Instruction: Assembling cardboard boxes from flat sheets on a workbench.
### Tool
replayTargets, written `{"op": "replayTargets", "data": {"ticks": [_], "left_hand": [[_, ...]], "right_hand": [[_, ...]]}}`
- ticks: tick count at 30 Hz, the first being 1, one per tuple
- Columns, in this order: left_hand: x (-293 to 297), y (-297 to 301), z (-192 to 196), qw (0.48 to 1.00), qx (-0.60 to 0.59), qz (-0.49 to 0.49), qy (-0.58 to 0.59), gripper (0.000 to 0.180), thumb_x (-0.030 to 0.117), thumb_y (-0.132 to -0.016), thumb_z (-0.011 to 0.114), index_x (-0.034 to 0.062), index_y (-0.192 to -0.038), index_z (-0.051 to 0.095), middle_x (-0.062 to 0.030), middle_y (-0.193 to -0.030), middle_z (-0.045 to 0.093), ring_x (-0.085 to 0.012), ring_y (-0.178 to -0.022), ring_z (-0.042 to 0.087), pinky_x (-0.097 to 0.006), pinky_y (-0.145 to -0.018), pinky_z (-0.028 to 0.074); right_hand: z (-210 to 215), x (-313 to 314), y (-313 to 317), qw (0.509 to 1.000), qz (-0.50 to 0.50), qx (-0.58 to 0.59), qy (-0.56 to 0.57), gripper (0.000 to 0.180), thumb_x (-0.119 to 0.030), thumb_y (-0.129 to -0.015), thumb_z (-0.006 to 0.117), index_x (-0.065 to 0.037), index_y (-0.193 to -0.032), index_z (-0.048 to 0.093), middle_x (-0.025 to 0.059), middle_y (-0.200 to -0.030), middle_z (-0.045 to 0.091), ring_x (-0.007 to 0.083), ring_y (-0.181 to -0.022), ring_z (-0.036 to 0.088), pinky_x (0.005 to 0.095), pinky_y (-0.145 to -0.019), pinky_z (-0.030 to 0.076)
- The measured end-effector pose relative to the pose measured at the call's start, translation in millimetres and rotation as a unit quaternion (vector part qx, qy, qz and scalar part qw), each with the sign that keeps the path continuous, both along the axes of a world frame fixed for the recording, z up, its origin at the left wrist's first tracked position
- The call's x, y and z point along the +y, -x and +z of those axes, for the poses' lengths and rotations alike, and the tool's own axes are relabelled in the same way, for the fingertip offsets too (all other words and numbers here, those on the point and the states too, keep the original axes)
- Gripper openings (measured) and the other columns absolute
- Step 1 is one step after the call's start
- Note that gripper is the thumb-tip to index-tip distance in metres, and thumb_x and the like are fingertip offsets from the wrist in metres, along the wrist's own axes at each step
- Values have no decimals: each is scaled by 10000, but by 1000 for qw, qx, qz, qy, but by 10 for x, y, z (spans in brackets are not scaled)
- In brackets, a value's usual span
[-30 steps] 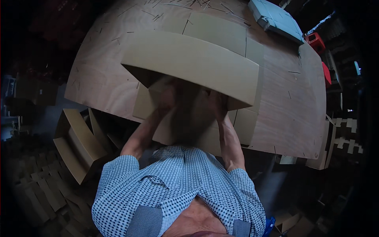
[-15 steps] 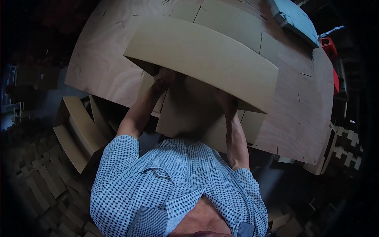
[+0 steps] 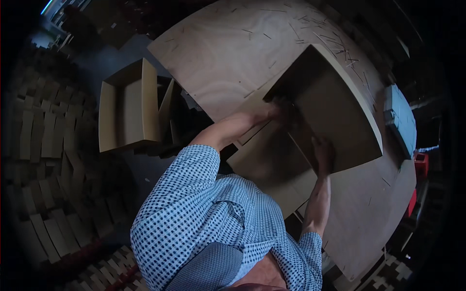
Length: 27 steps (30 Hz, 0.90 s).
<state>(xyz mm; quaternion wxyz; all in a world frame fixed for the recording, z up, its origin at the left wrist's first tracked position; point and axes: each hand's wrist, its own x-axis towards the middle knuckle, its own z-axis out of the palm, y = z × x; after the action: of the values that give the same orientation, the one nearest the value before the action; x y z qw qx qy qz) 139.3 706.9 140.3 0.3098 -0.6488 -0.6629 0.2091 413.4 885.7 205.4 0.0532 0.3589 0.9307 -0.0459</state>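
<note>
A brown cardboard box [image 3: 340, 111] stands tilted over the wooden table, its open side turned toward me. My left hand [image 3: 281, 112] is closed on the box at its near left corner, with its fingers partly lost in shadow. Along the same near wall, farther right, my right hand [image 3: 323, 151] grips the edge with its fingers inside the box. Beneath and nearer to me lies a flat cardboard sheet [image 3: 257, 157], which sticks out over the table's near edge.
The plywood table [image 3: 218, 63] carries scattered thin dark strips [image 3: 340, 48] at its far side. A pale blue block-like thing [image 3: 400, 121] lies at the right edge, beside a red object [image 3: 421, 165]. Another open cardboard box [image 3: 131, 106] stands left of the table. Many cardboard pieces [image 3: 43, 126] are stacked farther left.
The view has swung to the left. The held box has tipped so its inside now shows, and both hands have stayed on it.
</note>
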Motion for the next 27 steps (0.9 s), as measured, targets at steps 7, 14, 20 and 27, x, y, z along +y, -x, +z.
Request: {"op": "replayTargets", "data": {"ticks": [7,14,20,27], "left_hand": [[-598,-546,1093,889,-456,-44,15,183,300,-914,580,124,-910,629,-112,-758,635,-277,-830,691,-476,-696,518],[-1572,-410,1649,911,-409,24,-36,98,64,-750,595,100,-806,522,-67,-683,610,-262,-662,666,-373,-576,514],[-2862,-285,2479,856,-369,240,-272,152,191,-916,656,88,-835,580,-127,-746,665,-318,-698,690,-402,-584,537],[-4033,-392,2720,721,-191,563,-356,325,305,-975,634,3,-1093,612,-249,-845,680,-441,-867,669,-481,-688,524]], "right_hand": [[541,-60,34,912,37,-87,400,546,-466,-927,655,-16,-1236,650,185,-1190,681,284,-1055,680,396,-883,525],[1274,-511,3,911,70,407,3,417,-214,-951,697,-22,-1313,620,139,-1241,690,261,-1121,661,387,-972,508],[664,-168,-320,876,-97,464,92,433,-236,-967,668,13,-1316,605,183,-1274,662,317,-1175,630,393,-995,494],[-210,-309,-554,926,-127,337,113,474,-247,-950,692,38,-1315,591,184,-1220,674,328,-1089,654,406,-919,524]]}}
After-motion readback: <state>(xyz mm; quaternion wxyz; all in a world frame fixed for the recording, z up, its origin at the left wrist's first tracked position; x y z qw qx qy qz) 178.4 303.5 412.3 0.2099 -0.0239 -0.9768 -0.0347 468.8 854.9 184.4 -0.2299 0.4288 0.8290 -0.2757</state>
